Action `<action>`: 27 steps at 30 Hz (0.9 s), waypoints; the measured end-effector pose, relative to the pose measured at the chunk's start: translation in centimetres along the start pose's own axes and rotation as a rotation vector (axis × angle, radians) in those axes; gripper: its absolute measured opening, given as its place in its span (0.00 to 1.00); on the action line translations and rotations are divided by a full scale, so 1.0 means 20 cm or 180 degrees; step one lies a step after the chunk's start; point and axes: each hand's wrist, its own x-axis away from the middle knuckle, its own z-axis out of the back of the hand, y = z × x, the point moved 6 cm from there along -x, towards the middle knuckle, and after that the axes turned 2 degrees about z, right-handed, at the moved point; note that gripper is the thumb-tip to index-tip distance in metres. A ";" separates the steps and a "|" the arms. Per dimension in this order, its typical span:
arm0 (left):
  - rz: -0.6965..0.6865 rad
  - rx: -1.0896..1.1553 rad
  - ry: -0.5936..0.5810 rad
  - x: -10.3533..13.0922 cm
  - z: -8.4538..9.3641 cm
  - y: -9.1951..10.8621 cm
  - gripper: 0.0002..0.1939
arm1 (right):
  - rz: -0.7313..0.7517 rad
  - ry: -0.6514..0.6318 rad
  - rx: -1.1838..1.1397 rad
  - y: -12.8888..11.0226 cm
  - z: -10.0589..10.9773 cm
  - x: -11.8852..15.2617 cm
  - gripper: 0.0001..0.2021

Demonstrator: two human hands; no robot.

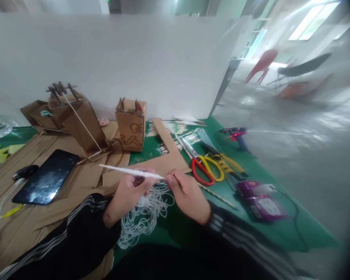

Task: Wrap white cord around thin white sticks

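Left of frame: phone (46, 177) lies screen up on cardboard (20, 229). Upper left: box (83, 122), tilted, tools (58, 89) standing in top. Centre: cord-wrapped stick (131, 170), near level, held between hands. Left hand (132, 187) curled closed about stick, thumb on near side. Lower centre: cord (144, 219) heaped loose. Right hand (189, 194), right of centre: fingertips pinched on stick's right end. Scissors (202, 171) near it. Purple pack (261, 200) lower right.

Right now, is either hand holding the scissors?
No, the scissors lie on the green tabletop, left hand holding the white tapered rod, right hand at its tip.
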 end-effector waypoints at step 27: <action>-0.0059 0.0005 -0.0027 0.00 0.00 0.02 0.12 | -0.0084 0.0006 0.0061 0.00 0.01 0.00 0.15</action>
